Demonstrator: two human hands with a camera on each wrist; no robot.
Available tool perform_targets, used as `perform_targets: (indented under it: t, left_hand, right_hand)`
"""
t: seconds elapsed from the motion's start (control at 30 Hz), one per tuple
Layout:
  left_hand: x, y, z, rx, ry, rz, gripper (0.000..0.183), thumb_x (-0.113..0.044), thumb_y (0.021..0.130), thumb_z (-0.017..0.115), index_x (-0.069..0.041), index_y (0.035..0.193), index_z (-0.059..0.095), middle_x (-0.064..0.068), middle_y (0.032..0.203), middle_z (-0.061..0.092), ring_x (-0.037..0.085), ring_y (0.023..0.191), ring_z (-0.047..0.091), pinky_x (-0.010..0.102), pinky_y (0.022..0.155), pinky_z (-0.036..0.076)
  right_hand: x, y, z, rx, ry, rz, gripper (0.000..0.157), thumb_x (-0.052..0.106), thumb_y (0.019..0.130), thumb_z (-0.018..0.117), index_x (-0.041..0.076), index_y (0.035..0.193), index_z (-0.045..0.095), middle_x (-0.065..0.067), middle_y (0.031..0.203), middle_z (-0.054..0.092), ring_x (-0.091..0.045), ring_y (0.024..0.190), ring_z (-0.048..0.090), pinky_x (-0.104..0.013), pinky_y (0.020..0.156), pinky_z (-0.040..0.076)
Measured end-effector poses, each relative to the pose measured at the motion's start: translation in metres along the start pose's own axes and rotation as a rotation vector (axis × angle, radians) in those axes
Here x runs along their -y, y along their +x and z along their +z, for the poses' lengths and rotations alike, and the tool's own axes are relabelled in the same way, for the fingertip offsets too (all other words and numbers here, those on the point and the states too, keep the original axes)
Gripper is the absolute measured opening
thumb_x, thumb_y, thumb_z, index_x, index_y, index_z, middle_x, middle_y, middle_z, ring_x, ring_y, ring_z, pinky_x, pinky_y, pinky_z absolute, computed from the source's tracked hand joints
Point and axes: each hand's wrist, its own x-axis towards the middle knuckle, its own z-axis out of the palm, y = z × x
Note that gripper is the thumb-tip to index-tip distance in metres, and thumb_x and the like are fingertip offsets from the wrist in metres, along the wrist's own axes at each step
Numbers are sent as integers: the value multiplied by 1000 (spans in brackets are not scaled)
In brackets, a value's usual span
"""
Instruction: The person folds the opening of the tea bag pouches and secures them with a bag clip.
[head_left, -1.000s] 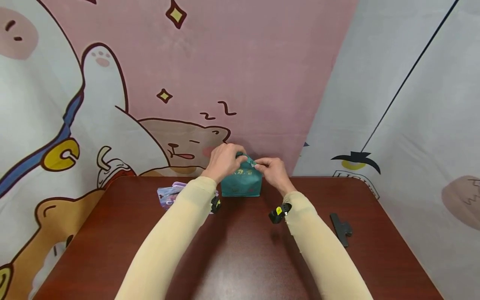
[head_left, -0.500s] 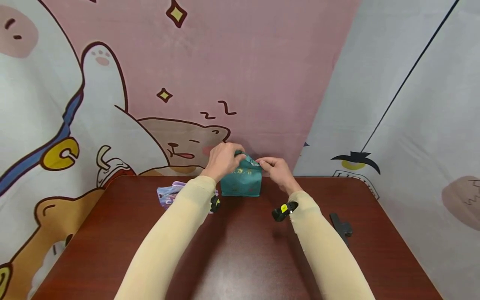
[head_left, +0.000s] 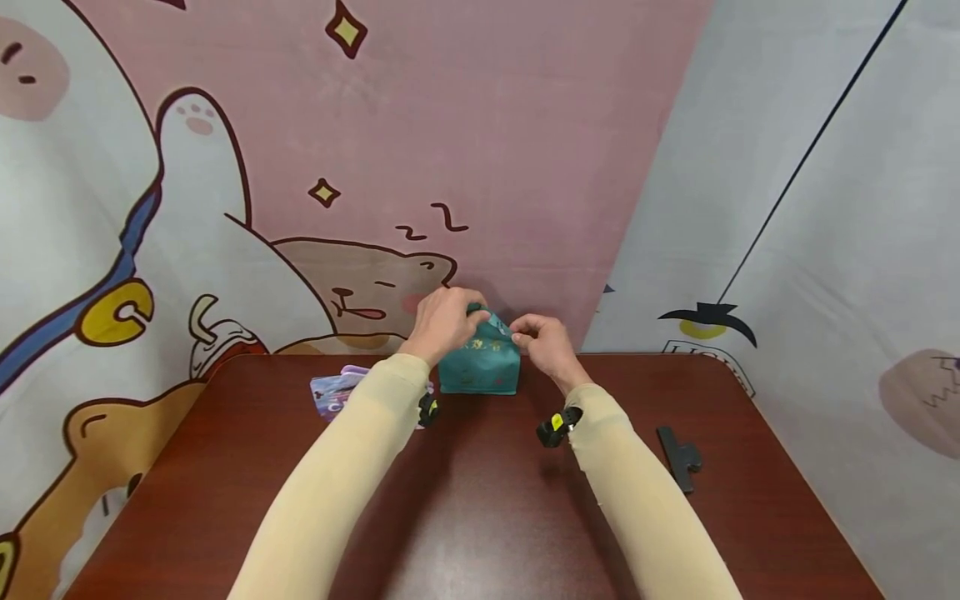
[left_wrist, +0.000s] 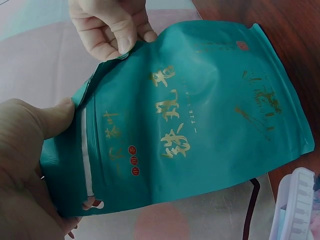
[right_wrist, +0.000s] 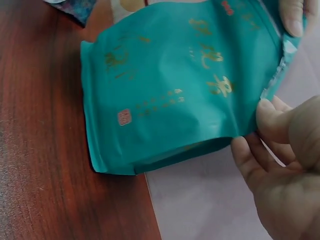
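Note:
A green tea pouch [head_left: 480, 372] with gold characters stands upright at the back of the table, near the wall cloth. My left hand [head_left: 446, 321] pinches its top at the left, with the thumb on the front face, as the left wrist view shows. With thumb and fingers, my right hand [head_left: 546, 343] pinches the right end of the top edge. Between the hands that edge slopes down to the right. In the left wrist view a pale strip [left_wrist: 87, 155] crosses the pouch [left_wrist: 210, 95] just below its top. The right wrist view shows a crinkled, torn-looking edge [right_wrist: 277, 75] beside my right thumb.
Left of the pouch, partly behind my left sleeve, lie a purple-blue printed packet [head_left: 330, 394] and a lilac item [left_wrist: 297, 205]. A black wide clip [head_left: 678, 460] lies at the right of the brown table [head_left: 480, 517]. The printed cloth [head_left: 540, 167] hangs right behind.
My right hand shifted slightly right and then back toward the pouch, still at its top corner. The left hand kept its hold. The head view has turned slightly.

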Motion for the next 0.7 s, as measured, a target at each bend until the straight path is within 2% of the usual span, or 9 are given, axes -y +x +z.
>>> perform_targets:
  t: [0.2,0.37,0.5,0.6,0.7]
  left_hand:
    - [0,1,1,-4,6,-2,12,-30,98,73,-22,104,81,-4,98,77,16,80,67,40,75,55]
    - [0,1,1,-12,3,6,10,-28,98,74,-22,102,81,-5,96,77,15,78,67,39,74,54]
    - [-1,2,1,-10,0,16,9,-27,97,74,-22,100,81,-5,93,77,15,76,67,39,72,54]
    - [0,2,-1,-10,4,24,8,-26,97,74,-22,99,81,-6,92,76,15,74,65,38,70,53]
    - [2,1,-2,-7,6,31,8,-26,97,74,-23,99,82,-6,91,76,14,72,64,37,68,53]
  right_hand:
    - [3,0,13,-81,-134,-55,8,-2,97,66,3,99,72,-14,94,71,-30,86,68,-40,75,53]
    - [5,-2,18,-105,-185,-51,12,-6,97,61,4,99,68,-14,94,69,-31,88,65,-43,76,52]
    - [4,-4,12,-64,-147,-54,8,-2,99,64,4,101,69,-14,96,69,-30,90,66,-41,77,52]
    - [5,-4,3,3,-64,-58,7,3,99,67,4,103,72,-14,100,71,-31,93,69,-44,81,56]
    - [6,-3,-6,73,34,-41,12,9,99,69,3,109,75,-16,108,71,-32,98,72,-51,88,57]
